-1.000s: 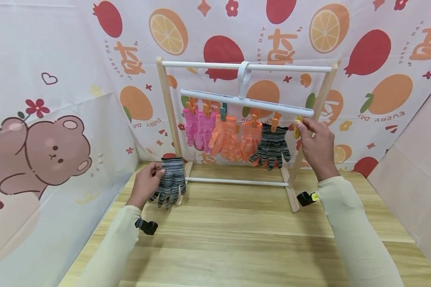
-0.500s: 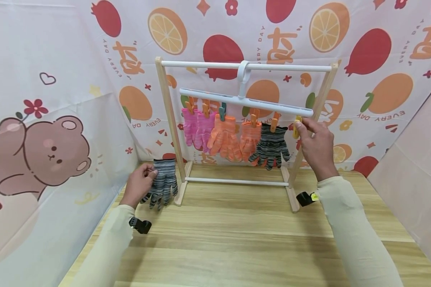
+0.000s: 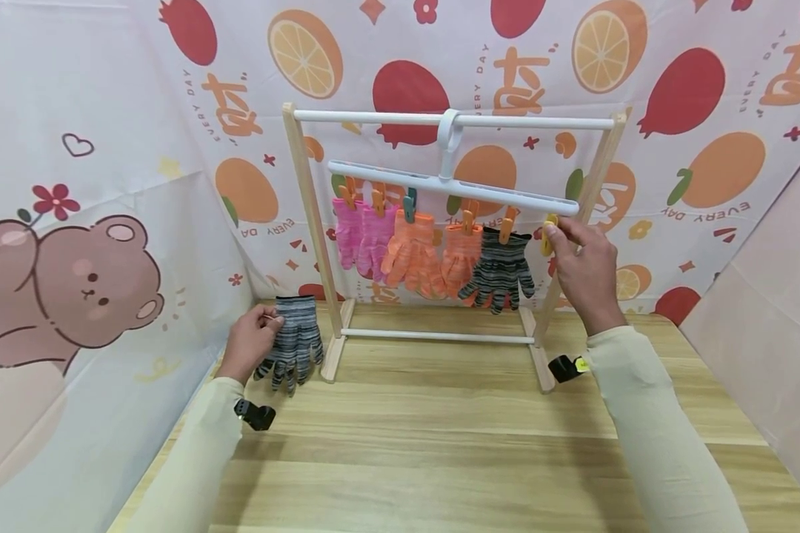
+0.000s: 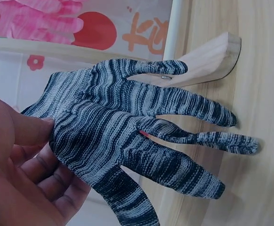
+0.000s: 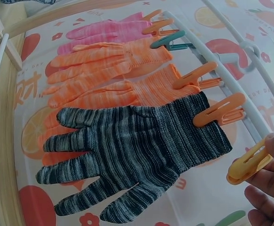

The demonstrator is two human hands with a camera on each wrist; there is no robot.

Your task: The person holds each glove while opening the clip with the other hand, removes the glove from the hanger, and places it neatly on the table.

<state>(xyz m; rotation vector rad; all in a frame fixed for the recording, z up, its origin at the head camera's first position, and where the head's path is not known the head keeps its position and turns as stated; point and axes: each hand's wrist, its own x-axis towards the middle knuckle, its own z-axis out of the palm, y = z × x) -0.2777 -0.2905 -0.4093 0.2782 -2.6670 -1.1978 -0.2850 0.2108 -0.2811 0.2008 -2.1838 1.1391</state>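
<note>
My left hand (image 3: pixel 248 342) pinches a black-and-grey striped knit glove (image 3: pixel 296 337) near its cuff, beside the left foot of the rack. In the left wrist view the thumb lies on the glove (image 4: pixel 113 122) and its knit fingers dangle. At the right end of the white hanger (image 3: pixel 507 195), my right hand (image 3: pixel 585 270) holds a yellow clothespin (image 3: pixel 549 235) between thumb and fingers. Another striped glove (image 5: pixel 122 146) hangs just left of it from an orange clothespin (image 5: pixel 219 109). Further left hang orange gloves (image 3: pixel 413 255) and pink gloves (image 3: pixel 376 240), also on clothespins.
The hanger hooks over the top bar (image 3: pixel 367 118) of a wooden rack (image 3: pixel 304 178) and tilts down to the right. The rack stands at the back of a wood-grain table (image 3: pixel 400 444), before a fruit-print cloth (image 3: pixel 227 44). A bear-print cloth (image 3: pixel 93 289) borders the left side.
My left hand has moved left with the striped glove, away from the rack's left post. The right hand stays at the yellow clothespin. The head view has shifted slightly.
</note>
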